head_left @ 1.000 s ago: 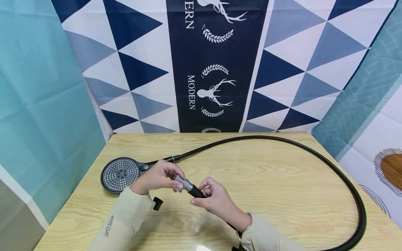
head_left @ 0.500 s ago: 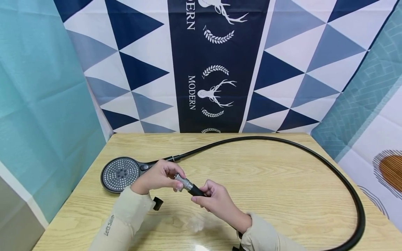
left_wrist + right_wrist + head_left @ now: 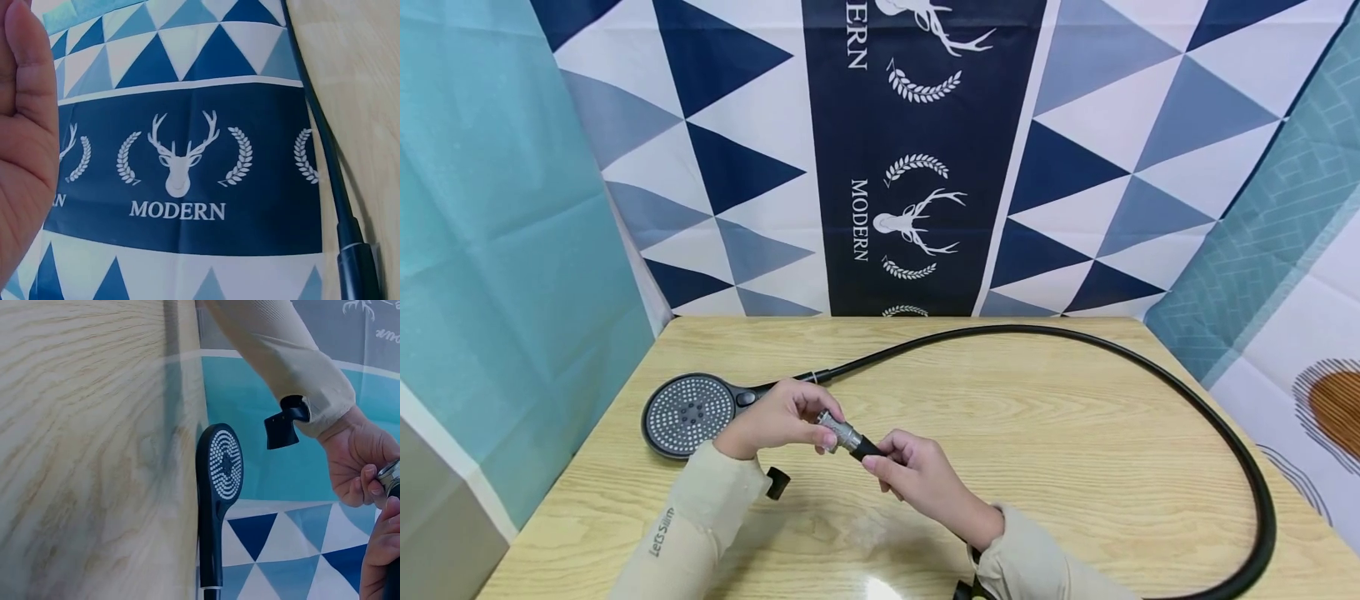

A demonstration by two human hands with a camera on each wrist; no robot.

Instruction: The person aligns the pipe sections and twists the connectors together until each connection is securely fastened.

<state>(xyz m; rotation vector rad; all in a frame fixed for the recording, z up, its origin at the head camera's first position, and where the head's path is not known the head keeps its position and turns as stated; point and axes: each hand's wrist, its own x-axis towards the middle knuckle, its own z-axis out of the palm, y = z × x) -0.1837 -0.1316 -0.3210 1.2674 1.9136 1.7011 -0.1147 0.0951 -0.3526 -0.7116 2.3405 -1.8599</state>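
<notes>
Head view: the L hand (image 3: 782, 421) pinches a small metal connector (image 3: 839, 431) btwn thumb and fingers; the R hand (image 3: 917, 477) grips the black hose end (image 3: 867, 450) joined to it, thumb on top. Connector sits right btwn the hands, lifted off the bench (image 3: 1000, 400) and slanting down toward the R. Prob. one hand per part so the metal can be steadied or turned against the black end, and raised so the fingers get all round it. Shower head (image 3: 688, 417) lies spray side up on the bench just beyond the L forearm, prob. parked there b/c that leaves both hands free; the hose (image 3: 1120, 346) arcs from its handle round the far side and down the R, presumably to give slack. L wrist view: only part of the L hand at the edge, fingertips cut off, so can't tell the grip from here; connector n/a, but the hose runs into a thicker black section near the lower R corner. R wrist view: both hands meet at the R edge, connector partly cropped btwn them; shower head well apart from them, w/ the bench alongside.
</notes>
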